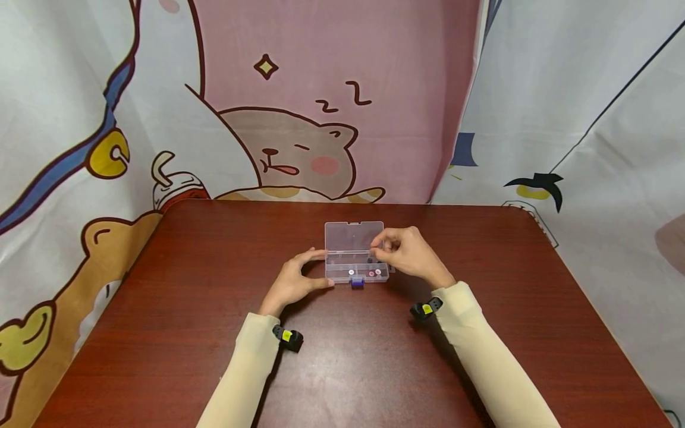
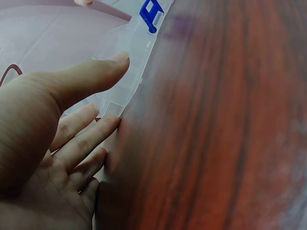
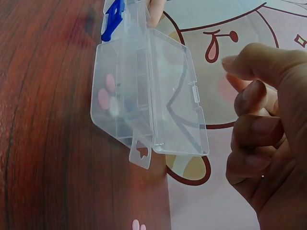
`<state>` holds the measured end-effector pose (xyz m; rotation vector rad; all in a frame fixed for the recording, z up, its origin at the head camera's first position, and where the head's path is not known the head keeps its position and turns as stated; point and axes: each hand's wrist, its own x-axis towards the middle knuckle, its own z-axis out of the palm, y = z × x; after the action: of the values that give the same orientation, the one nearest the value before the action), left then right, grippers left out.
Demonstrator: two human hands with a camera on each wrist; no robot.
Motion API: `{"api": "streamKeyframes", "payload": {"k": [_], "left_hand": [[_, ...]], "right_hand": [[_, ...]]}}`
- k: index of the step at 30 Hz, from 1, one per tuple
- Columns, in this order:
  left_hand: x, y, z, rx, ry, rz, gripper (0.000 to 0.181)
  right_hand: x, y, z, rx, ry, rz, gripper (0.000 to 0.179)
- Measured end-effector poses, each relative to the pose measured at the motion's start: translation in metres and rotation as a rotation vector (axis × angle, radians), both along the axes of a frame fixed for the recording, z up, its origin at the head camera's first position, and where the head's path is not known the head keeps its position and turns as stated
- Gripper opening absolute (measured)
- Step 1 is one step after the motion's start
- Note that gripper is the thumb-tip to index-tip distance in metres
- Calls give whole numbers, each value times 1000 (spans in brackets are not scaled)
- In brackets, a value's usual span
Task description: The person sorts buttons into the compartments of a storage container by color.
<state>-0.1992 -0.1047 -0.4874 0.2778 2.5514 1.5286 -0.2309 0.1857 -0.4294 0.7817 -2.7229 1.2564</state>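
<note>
A clear plastic compartment box (image 1: 355, 273) lies on the table with its lid (image 1: 350, 236) raised at the back and a blue latch (image 1: 357, 285) at the front. My left hand (image 1: 293, 280) grips the box's left end, thumb at the front corner and fingertips at the far side. Over the back right compartments hovers my right hand (image 1: 409, 252), fingers curled and thumb near the index fingertip; no object shows between them. Small pink pieces (image 3: 104, 99) and a white one (image 3: 114, 106), rounded like pills, lie in the right front compartment. Another white piece (image 1: 351, 272) sits further left.
Two more pink pieces (image 3: 136, 224) lie on the dark red wooden table (image 1: 332, 368) beyond the box's right end. A hanging tab (image 3: 142, 152) sticks out from that end. Behind the table's back edge hangs a printed cartoon curtain (image 1: 407, 107).
</note>
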Motion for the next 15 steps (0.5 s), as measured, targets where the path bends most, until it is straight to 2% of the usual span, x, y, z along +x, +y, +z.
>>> {"api": "streamKeyframes", "payload": {"k": [7,15], "left_hand": [[1,-1,2,-7,-7,-4,69],[1,0,2,-6,-2,-5,68]], "right_hand": [[1,4,1,106,-40,-21,9],[1,9,-1,252,-46,-4,14]]}}
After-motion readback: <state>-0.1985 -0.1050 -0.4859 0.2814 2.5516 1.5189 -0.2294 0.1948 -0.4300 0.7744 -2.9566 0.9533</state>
